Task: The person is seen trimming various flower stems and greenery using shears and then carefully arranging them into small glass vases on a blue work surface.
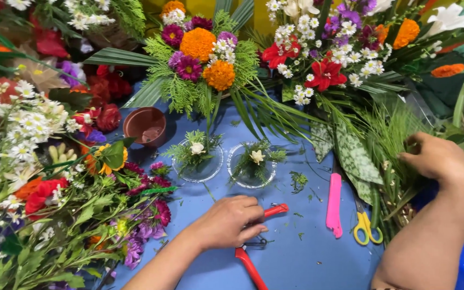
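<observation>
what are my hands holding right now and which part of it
The left hand rests on the red-handled pruners, over the pivot end; a closed grip cannot be told. The right hand grasps green stems in the foliage, partway along them.

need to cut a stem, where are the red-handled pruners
In the head view, the red-handled pruners lie on the blue table at bottom centre, under the left hand, left of the pink knife.

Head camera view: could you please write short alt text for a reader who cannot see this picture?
A person's left hand rests on red-handled pruning shears on a blue table, while the right hand reaches into green foliage. Two small glass dishes each hold a white flower; a pink knife, yellow scissors and colourful bouquets surround them.
</observation>
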